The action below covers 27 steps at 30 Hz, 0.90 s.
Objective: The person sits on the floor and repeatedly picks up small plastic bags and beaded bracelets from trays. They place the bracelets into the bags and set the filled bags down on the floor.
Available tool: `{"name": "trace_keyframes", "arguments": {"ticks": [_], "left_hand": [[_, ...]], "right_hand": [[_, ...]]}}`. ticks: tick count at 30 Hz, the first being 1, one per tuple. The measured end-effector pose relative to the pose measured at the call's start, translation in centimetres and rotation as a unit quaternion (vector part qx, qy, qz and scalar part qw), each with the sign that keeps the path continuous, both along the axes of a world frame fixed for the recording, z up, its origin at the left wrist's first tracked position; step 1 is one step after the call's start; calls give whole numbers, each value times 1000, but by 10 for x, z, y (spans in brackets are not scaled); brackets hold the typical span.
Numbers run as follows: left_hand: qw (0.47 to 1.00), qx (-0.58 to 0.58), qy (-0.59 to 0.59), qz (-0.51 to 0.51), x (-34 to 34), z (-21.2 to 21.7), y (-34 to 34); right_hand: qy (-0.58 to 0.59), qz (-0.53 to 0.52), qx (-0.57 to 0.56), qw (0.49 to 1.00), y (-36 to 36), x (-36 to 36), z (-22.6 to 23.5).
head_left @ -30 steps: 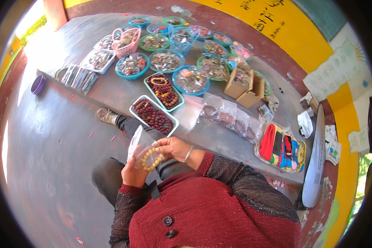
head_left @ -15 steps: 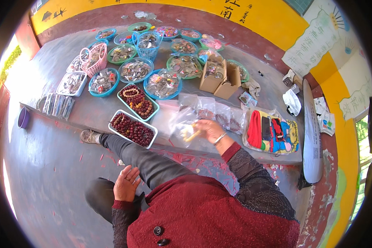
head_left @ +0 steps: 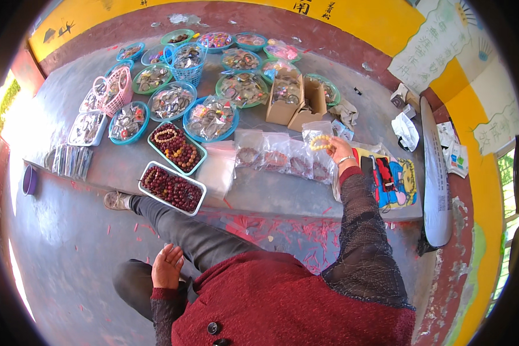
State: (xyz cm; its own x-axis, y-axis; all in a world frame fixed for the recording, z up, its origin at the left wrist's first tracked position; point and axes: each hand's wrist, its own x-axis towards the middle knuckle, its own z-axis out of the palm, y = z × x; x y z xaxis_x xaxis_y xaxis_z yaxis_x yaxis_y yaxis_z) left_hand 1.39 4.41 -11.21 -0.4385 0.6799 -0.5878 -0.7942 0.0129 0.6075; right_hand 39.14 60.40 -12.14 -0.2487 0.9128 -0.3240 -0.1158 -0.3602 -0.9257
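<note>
Nearest to the body, the left hand (head_left: 167, 269) rests near the person's lap, its palm turned up, with nothing seen in it. Beyond the stretched leg in dark grey trousers (head_left: 184, 228) stand a white-rimmed rectangular plastic tray (head_left: 202, 196) and a pale green one (head_left: 204, 155), both full of dark red bead strings. To their right, on the grey platform (head_left: 282, 197), lies a row of flat clear plastic bags (head_left: 275, 153) with dark bracelets. Over the far right end of this row, the right hand (head_left: 341, 151) pinches a ring-shaped bracelet of pale yellow beads (head_left: 319, 143), together with a small clear plastic bag (head_left: 313, 129); I cannot tell if they already touch the row. One second ago both hands were holding the bracelet above the lap; now the right arm is extended and the left hand is free, which suggests that handling at the lap has ended. Farther stand open brown cardboard boxes (head_left: 282, 111) and round plastic bowls (head_left: 233, 128).
</note>
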Motion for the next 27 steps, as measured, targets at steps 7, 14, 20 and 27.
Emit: {"name": "trace_keyframes", "arguments": {"ticks": [7,14,20,27], "left_hand": [[998,-59,19,4,2,-12,4],[994,-107,25,14,7,-11,11],[994,-108,32,-1,5,-19,11],[994,-106,37,1,9,-18,9]], "right_hand": [[-158,-207,-179,949,5,42,-114],[-215,-128,-159,955,10,65,-136],[-753,179,144,616,2,75,-128],[-682,-26,204,702,-30,35,-121]]}}
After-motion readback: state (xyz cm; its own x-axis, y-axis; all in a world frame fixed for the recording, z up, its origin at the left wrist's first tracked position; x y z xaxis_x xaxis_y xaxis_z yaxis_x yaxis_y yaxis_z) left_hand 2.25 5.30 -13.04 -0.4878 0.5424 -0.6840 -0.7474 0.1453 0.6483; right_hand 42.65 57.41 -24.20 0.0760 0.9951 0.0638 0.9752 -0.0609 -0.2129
